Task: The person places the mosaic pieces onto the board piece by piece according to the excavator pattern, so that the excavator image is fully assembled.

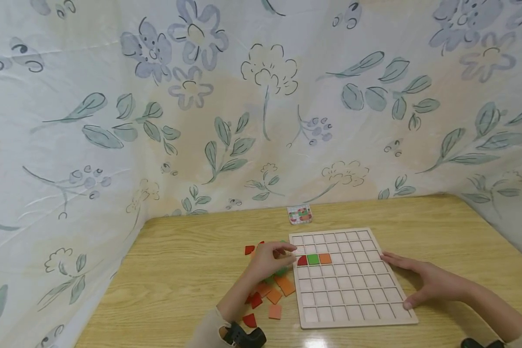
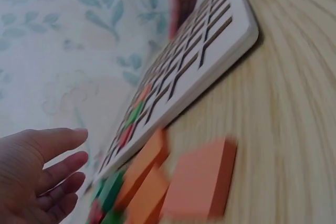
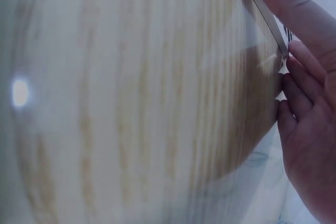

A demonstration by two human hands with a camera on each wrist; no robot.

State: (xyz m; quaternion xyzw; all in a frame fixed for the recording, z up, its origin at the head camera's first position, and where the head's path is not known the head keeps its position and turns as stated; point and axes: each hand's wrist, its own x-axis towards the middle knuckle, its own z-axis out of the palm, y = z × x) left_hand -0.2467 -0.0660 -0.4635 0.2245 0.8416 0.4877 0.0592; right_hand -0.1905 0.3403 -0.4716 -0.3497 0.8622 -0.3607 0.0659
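Observation:
A pale wooden grid board [image 1: 352,290] lies on the table. In one row near its left edge sit a red rounded tile [image 1: 302,261], a green square tile [image 1: 313,259] and an orange square tile [image 1: 325,258]. My left hand [image 1: 269,258] hovers at the board's left edge, above loose tiles. Its fingers look loosely bent, and the left wrist view shows nothing between them. My right hand [image 1: 435,280] touches the board's right side, thumb by the near corner and fingers extended along the edge farther up. Part of the loose pile is hidden beneath the left hand.
Left of the board lie several loose tiles, among them an orange tile [image 1: 274,296], a salmon square [image 1: 275,311] and a red rounded piece [image 1: 249,320]. A small pattern card [image 1: 299,214] lies behind the board. Floral cloth [image 1: 261,121] hangs around the wooden table [image 1: 178,270].

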